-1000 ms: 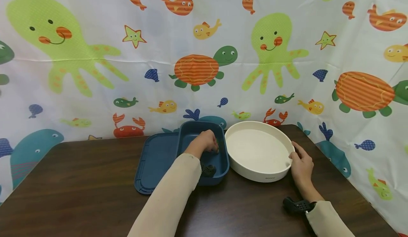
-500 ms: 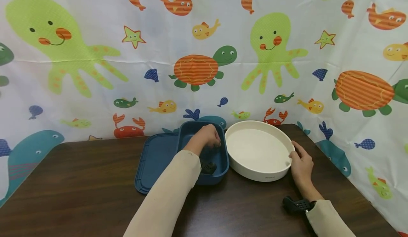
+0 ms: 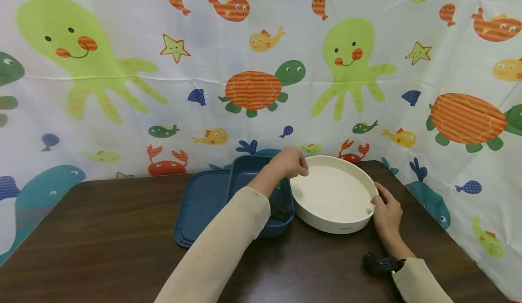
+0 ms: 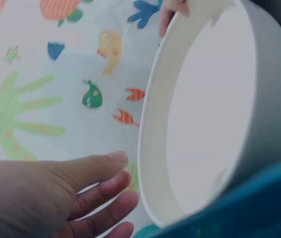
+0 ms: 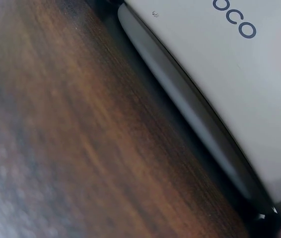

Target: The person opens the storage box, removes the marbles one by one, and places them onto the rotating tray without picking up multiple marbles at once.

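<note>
My left hand (image 3: 288, 161) hovers over the left rim of a round cream tray (image 3: 332, 192). In the left wrist view the thumb and fingers (image 4: 103, 198) are loosely extended beside the tray wall, with nothing seen between them. A faint, blurred pale-green spot shows inside the tray there; its kind is unclear. My right hand (image 3: 386, 208) grips the tray's right rim, thumb on the inner side. Under my left forearm stands a deep blue rectangular box (image 3: 244, 167). Small green bits (image 3: 279, 185) show inside it, partly hidden by the arm.
A flat blue lid (image 3: 204, 203) lies left of the box, partly under the sleeve. A dark wood table (image 3: 102, 230) carries everything. Behind it hangs a curtain (image 3: 187, 126) printed with sea animals. A black wrist device (image 3: 381, 263) sits on the right wrist.
My left hand has risen out of the blue box and moved right, to above the tray's left rim. My right hand keeps its hold on the tray.
</note>
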`<state>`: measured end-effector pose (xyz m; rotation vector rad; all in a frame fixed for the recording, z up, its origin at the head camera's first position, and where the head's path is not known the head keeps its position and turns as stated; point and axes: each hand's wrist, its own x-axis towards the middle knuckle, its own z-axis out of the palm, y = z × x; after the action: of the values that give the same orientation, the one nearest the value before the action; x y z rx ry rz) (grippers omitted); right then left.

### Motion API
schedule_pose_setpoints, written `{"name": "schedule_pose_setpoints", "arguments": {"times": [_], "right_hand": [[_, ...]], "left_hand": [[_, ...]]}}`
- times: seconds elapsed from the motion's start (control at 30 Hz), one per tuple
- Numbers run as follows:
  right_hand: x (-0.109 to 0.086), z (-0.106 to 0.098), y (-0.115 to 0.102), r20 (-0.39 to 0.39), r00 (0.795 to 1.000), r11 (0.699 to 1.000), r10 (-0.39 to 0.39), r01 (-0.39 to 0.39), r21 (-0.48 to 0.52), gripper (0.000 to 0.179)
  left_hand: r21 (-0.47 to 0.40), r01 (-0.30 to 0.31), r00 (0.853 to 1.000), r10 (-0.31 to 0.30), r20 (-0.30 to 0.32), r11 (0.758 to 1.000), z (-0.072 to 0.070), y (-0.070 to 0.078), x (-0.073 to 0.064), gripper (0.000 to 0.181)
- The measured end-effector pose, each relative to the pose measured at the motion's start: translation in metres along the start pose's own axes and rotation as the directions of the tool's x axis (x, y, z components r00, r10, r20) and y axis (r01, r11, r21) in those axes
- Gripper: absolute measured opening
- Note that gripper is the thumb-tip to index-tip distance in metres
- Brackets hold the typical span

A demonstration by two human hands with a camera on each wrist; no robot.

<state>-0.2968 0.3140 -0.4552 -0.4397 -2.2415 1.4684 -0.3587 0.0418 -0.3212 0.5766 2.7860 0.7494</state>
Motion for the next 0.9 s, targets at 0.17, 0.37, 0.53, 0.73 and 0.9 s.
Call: {"name": "schedule_pose_setpoints", "arguments": {"times": [0.17, 0.37, 0.53, 0.73, 0.9], "right_hand": [[0.001, -0.001, 0.001, -0.001, 1.0, 1.0, 0.001, -0.001, 0.006, 0.057], [0.001, -0.001, 0.002, 0.01, 1.0, 1.0, 0.002, -0.002, -0.003, 0.057], [0.001, 0.0, 0.003, 0.01, 1.0, 1.0, -0.002, 0.002, -0.003, 0.058], [0.002, 0.001, 0.003, 0.004, 1.0, 1.0, -0.013, 0.013, 0.003, 0.057], [0.003, 0.001, 0.004, 0.0, 1.0, 1.0, -0.013, 0.013, 0.005, 0.057]], "left_hand": [[-0.011, -0.022, 1.0, 0.022, -0.013, 1.0, 0.017, 0.013, 0.013, 0.01], [-0.145, 0.022, 0.992, -0.039, -0.119, 0.989, 0.042, 0.015, 0.028, 0.012], [-0.171, 0.035, 0.983, -0.065, -0.172, 0.985, 0.063, 0.012, 0.034, 0.011], [-0.162, 0.116, 0.982, -0.138, -0.132, 0.98, 0.085, 0.007, 0.044, 0.008], [-0.11, 0.15, 0.979, -0.163, -0.123, 0.983, 0.093, 0.008, 0.043, 0.008]]}}
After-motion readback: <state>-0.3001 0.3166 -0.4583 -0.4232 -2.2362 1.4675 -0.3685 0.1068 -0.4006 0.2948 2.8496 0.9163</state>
